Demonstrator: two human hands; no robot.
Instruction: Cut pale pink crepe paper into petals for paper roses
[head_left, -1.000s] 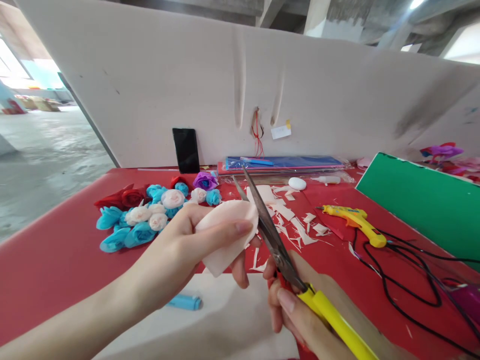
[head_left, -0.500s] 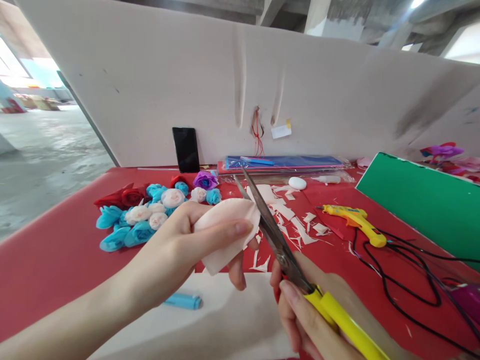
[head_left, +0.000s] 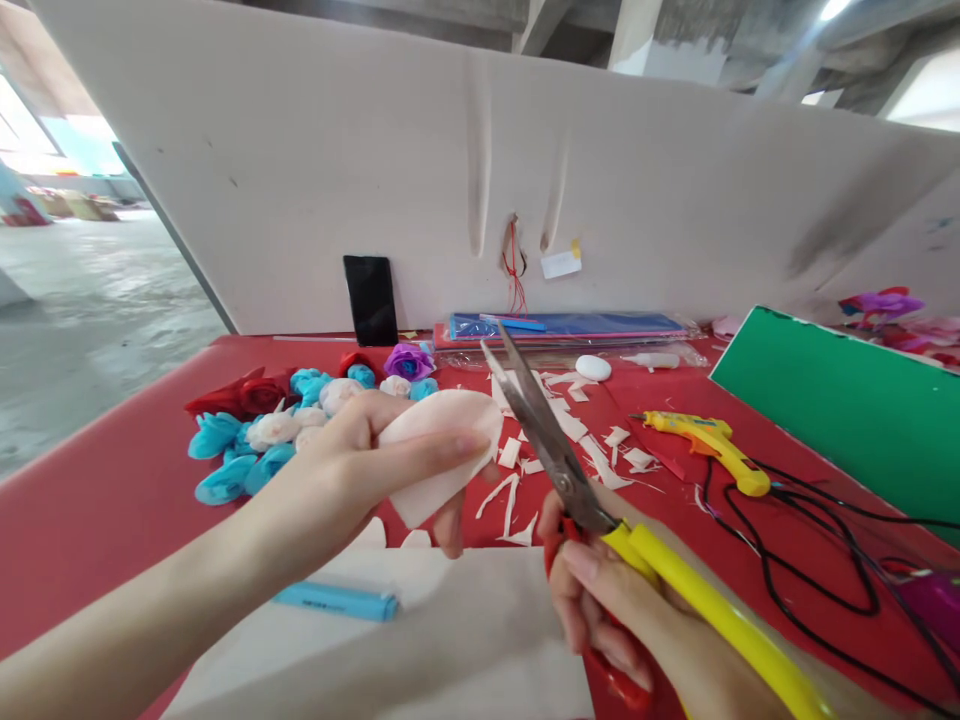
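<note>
Pinched between the thumb and fingers of my left hand (head_left: 375, 470) is a pale pink paper petal (head_left: 431, 455) with a rounded upper edge. My right hand (head_left: 607, 600) grips scissors (head_left: 559, 465) with yellow and red handles. Their blades point up and away, slightly parted, just right of the petal and apart from it. Below my left hand, a light blue marker (head_left: 337, 600) lies on a pale sheet (head_left: 450, 640). Paper scraps (head_left: 585, 430) are scattered on the red table behind the scissors.
Blue, white, red and purple paper flowers (head_left: 259, 397) cluster at left. A black phone (head_left: 371, 300) leans against the back board. At right are a yellow glue gun (head_left: 709, 445) with black cords (head_left: 772, 560) and a green board (head_left: 847, 400). Flat plastic packs (head_left: 585, 325) lie at the back.
My left hand has drawn the petal slightly left, away from the blades. A trimmed sliver is gone from the petal's right edge, and a scrap now shows below the blades.
</note>
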